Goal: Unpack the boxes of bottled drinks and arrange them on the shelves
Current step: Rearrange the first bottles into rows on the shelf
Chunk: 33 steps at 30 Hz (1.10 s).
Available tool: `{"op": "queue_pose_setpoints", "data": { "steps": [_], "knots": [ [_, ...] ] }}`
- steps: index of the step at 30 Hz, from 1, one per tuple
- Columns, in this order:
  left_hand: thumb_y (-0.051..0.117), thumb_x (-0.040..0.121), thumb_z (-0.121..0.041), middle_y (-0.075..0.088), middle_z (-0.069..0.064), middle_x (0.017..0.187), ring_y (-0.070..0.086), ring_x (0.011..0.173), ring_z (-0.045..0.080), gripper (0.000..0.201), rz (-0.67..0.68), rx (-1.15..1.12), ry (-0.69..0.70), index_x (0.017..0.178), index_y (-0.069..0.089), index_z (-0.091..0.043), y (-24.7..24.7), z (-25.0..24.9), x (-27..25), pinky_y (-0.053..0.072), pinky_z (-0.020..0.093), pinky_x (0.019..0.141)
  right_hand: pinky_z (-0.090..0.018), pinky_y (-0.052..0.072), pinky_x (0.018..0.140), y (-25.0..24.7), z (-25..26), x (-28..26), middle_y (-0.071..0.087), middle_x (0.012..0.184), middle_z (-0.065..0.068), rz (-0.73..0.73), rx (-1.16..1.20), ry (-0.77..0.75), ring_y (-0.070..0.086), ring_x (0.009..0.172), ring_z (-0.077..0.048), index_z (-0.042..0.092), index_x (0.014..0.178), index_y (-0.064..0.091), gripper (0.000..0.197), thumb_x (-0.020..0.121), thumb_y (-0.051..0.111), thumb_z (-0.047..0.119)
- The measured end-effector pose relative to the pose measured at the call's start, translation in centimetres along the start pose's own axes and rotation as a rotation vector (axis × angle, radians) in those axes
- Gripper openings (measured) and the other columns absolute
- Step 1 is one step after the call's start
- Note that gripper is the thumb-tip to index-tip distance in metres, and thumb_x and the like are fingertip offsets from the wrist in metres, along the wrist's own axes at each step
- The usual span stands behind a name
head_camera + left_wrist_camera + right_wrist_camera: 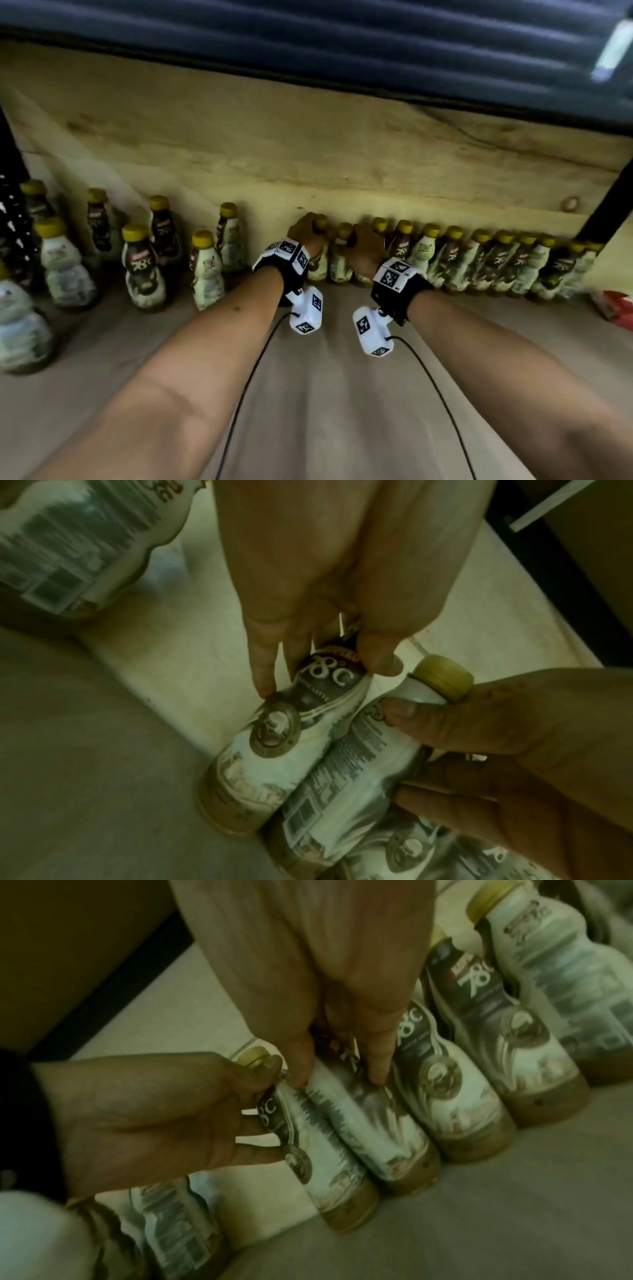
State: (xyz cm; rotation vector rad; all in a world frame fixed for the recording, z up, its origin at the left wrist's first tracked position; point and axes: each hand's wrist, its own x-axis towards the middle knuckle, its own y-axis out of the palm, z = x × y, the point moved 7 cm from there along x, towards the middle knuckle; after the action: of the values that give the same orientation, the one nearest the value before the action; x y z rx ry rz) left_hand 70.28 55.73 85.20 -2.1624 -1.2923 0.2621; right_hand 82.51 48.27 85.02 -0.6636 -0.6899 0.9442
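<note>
A row of small coffee-drink bottles (479, 260) with yellow caps stands along the back of the wooden shelf (342, 394). At the row's left end, my left hand (305, 229) (318, 669) grips the neck of the end bottle (318, 265) (274, 750) (329, 1164), which stands on the shelf. Right beside it, my right hand (364, 246) (339, 1074) pinches the neck of the neighbouring bottle (342, 263) (349, 772) (377, 1137). The two bottles touch side by side. Both hands hide the bottle necks.
Several loose bottles (144, 270) stand scattered on the shelf's left side. A wooden back panel (308, 154) rises behind the row. A red and white package (616, 305) lies at the far right beside a black upright (606, 205). A dark upper shelf (308, 34) hangs overhead.
</note>
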Motion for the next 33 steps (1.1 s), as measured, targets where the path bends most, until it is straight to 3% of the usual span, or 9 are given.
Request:
{"op": "queue_pose_setpoints", "data": {
  "steps": [4, 7, 10, 14, 17, 19, 24, 28, 33],
  "knots": [
    [0.061, 0.09, -0.033, 0.053, 0.011, 0.134, 0.05, 0.122, 0.033, 0.046, -0.055, 0.186, 0.056, 0.131, 0.051, -0.016, 0.2, -0.6, -3.2, 0.041, 0.032, 0.094, -0.036, 0.048, 0.062, -1.4, -0.2, -2.1, 0.064, 0.084, -0.012, 0.072, 0.065, -0.037, 0.064, 0.079, -0.027, 0.008, 0.089, 0.061, 0.025, 0.084, 0.069, 0.032],
    [0.06, 0.09, -0.04, 0.057, 0.01, 0.128, 0.053, 0.118, 0.031, 0.044, -0.047, 0.228, 0.078, 0.125, 0.054, -0.015, -1.4, -0.4, -7.4, 0.041, 0.03, 0.091, -0.043, 0.06, 0.076, -0.8, 1.5, -5.1, 0.071, 0.093, -0.012, 0.222, 0.169, -0.071, 0.069, 0.088, -0.024, 0.007, 0.095, 0.066, 0.02, 0.086, 0.07, 0.024],
    [0.067, 0.086, -0.035, 0.066, 0.005, 0.115, 0.061, 0.107, 0.021, 0.037, -0.011, 0.03, 0.063, 0.115, 0.06, -0.013, -4.2, 1.4, -11.6, 0.048, 0.032, 0.094, -0.044, 0.061, 0.079, 0.7, 4.5, -8.4, 0.071, 0.102, -0.003, 0.355, 0.213, -0.132, 0.068, 0.096, -0.019, 0.017, 0.102, 0.067, 0.02, 0.085, 0.071, 0.026],
    [0.074, 0.081, -0.013, 0.072, 0.0, 0.105, 0.066, 0.097, 0.006, 0.026, -0.063, -0.349, 0.013, 0.107, 0.067, -0.012, -8.9, 4.8, -17.2, 0.052, 0.02, 0.088, -0.045, 0.059, 0.083, 4.1, 10.0, -11.4, 0.071, 0.103, 0.002, 0.456, 0.223, -0.239, 0.067, 0.098, -0.018, 0.026, 0.099, 0.065, 0.019, 0.083, 0.073, 0.027],
    [0.072, 0.083, -0.008, 0.072, 0.008, 0.109, 0.067, 0.101, 0.013, 0.027, -0.193, -0.335, -0.01, 0.109, 0.069, -0.006, -13.4, 8.3, -19.7, 0.052, 0.032, 0.095, -0.039, 0.055, 0.089, 7.4, 15.1, -13.1, 0.069, 0.106, 0.007, 0.51, 0.252, -0.343, 0.064, 0.102, -0.016, 0.035, 0.099, 0.062, 0.021, 0.085, 0.072, 0.023],
    [0.072, 0.084, -0.015, 0.073, 0.005, 0.104, 0.067, 0.102, 0.018, 0.021, -0.308, -0.227, -0.057, 0.105, 0.071, -0.012, -16.6, 11.0, -20.9, 0.051, 0.042, 0.097, -0.036, 0.054, 0.086, 10.0, 18.4, -13.8, 0.067, 0.105, 0.005, 0.542, 0.278, -0.373, 0.063, 0.102, -0.016, 0.028, 0.107, 0.063, 0.023, 0.086, 0.071, 0.022],
    [0.065, 0.088, -0.022, 0.069, 0.009, 0.113, 0.062, 0.109, 0.027, 0.03, -0.558, 0.063, -0.214, 0.117, 0.063, -0.013, -22.5, 14.7, -23.4, 0.047, 0.042, 0.099, -0.039, 0.053, 0.09, 15.1, 24.7, -14.0, 0.07, 0.108, -0.003, 0.492, 0.215, -0.476, 0.064, 0.102, -0.022, 0.019, 0.108, 0.067, 0.027, 0.083, 0.072, 0.029],
    [0.061, 0.091, -0.025, 0.067, 0.008, 0.116, 0.061, 0.108, 0.026, 0.034, -0.549, 0.082, -0.26, 0.123, 0.059, -0.014, -24.2, 15.8, -23.3, 0.046, 0.034, 0.097, -0.037, 0.05, 0.092, 16.4, 26.7, -13.9, 0.066, 0.116, -0.006, 0.447, 0.123, -0.518, 0.061, 0.106, -0.026, 0.015, 0.113, 0.063, 0.03, 0.086, 0.067, 0.029],
    [0.065, 0.079, -0.038, 0.069, 0.001, 0.113, 0.063, 0.108, 0.021, 0.04, -0.545, 0.026, -0.276, 0.117, 0.062, -0.025, -24.2, 17.4, -22.9, 0.047, 0.04, 0.101, -0.04, 0.051, 0.092, 16.2, 24.7, -13.2, 0.067, 0.111, -0.002, 0.471, 0.059, -0.517, 0.062, 0.101, -0.022, 0.021, 0.11, 0.062, 0.033, 0.083, 0.066, 0.04]
  ]
}}
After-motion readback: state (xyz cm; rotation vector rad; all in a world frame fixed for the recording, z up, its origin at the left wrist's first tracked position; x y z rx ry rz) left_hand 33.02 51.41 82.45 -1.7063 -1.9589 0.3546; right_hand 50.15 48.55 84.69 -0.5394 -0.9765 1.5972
